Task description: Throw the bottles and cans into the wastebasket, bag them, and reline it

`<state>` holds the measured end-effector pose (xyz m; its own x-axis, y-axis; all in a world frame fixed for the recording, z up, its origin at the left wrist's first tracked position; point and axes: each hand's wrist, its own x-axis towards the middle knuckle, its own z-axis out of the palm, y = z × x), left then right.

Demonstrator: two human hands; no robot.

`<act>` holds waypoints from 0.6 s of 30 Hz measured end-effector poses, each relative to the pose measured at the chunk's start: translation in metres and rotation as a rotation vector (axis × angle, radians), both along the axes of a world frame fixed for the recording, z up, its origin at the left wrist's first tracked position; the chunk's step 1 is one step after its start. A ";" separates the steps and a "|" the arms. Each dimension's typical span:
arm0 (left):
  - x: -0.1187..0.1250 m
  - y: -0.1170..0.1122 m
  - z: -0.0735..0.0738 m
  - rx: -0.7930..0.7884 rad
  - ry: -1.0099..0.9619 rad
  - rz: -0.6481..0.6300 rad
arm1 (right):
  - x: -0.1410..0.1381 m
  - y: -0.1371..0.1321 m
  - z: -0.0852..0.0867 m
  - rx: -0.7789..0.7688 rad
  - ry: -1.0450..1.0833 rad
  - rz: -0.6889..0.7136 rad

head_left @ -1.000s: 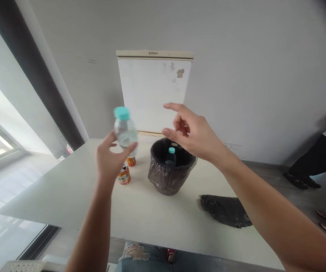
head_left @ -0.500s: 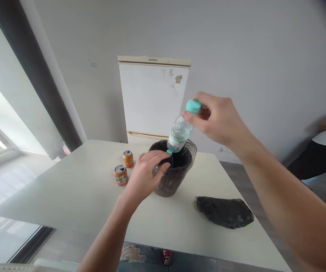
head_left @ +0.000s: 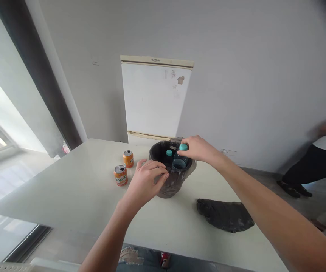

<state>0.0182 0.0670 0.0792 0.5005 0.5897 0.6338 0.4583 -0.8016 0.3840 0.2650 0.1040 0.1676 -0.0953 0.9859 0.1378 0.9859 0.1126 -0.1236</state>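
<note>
A dark trash can (head_left: 172,186) lined with a black plastic bag stands on the white table. My right hand (head_left: 197,149) grips a clear water bottle (head_left: 180,163) by its neck, just under the turquoise cap. The bottle's lower part is down inside the can. A second turquoise cap (head_left: 169,153) shows inside the can, its bottle mostly hidden in the dark. At the near-left rim, my left hand (head_left: 148,177) is closed, with thumb and fingers pinching the lined edge of the can.
Two orange drink cans (head_left: 120,176) stand left of the trash can. A folded black plastic bag bundle (head_left: 225,215) lies at the right on the white table (head_left: 66,185). Behind it stands a white fridge (head_left: 154,98). Another person (head_left: 316,162) is at the far right.
My right hand has lowered the water bottle from above the trash can into it. The left hand stays at the rim. The person at the right shows more of their legs now.
</note>
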 end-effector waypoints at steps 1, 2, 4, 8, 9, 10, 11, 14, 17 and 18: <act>0.000 0.000 -0.001 0.001 0.002 -0.002 | 0.001 0.004 -0.005 -0.036 -0.033 -0.002; -0.001 0.000 -0.001 0.004 0.003 -0.005 | 0.002 0.008 -0.009 -0.065 -0.064 0.001; -0.001 0.000 -0.001 0.009 0.008 -0.006 | 0.004 0.013 -0.017 -0.117 -0.110 0.016; -0.002 0.000 -0.001 0.005 0.016 -0.001 | 0.004 0.018 -0.028 -0.204 -0.176 0.073; -0.002 -0.001 -0.001 0.005 0.016 -0.003 | 0.003 0.019 -0.030 -0.212 -0.202 0.092; -0.002 -0.001 -0.001 0.005 0.015 -0.006 | 0.003 0.021 -0.032 -0.211 -0.233 0.109; -0.002 -0.002 -0.001 0.006 0.009 -0.010 | 0.002 0.022 -0.033 -0.205 -0.265 0.128; -0.004 -0.003 -0.003 0.023 -0.056 0.001 | -0.001 0.026 -0.036 -0.206 -0.331 0.187; -0.013 -0.005 -0.005 0.040 -0.213 0.092 | -0.008 0.027 -0.035 -0.274 -0.384 0.207; -0.017 -0.005 -0.005 0.039 -0.271 0.135 | -0.010 0.026 -0.033 -0.297 -0.403 0.200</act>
<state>0.0007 0.0624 0.0738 0.2291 0.6116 0.7572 0.4466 -0.7573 0.4766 0.2545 0.1301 0.1350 -0.2727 0.9340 -0.2308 0.9248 0.3206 0.2046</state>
